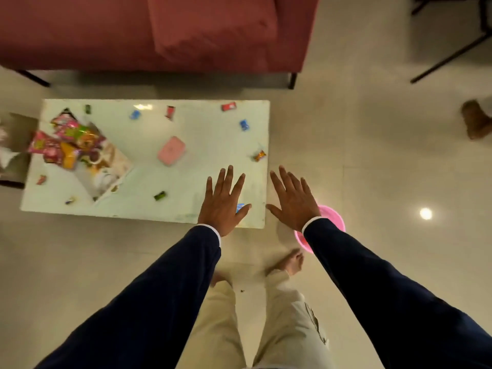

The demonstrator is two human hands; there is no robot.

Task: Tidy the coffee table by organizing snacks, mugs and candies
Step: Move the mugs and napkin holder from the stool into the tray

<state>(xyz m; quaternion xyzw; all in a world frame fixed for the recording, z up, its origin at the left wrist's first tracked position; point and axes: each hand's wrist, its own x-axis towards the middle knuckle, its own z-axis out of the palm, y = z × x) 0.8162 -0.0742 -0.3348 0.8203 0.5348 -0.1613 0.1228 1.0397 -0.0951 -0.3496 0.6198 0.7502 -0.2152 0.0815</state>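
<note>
The white coffee table holds several scattered candies, among them a red one, a blue one and a green one. A heap of bright snack packets lies on a tray at the table's left, with white mugs on the same tray. A pink box sits mid-table. My left hand hovers flat with spread fingers over the table's near right corner, partly covering a blue candy. My right hand is spread flat beyond the table's right edge, holding nothing.
A pink bowl stands on the floor under my right wrist. A red sofa runs behind the table. Black chair legs are at the far right, and someone's foot shows at the right edge. My own bare feet stand near the table.
</note>
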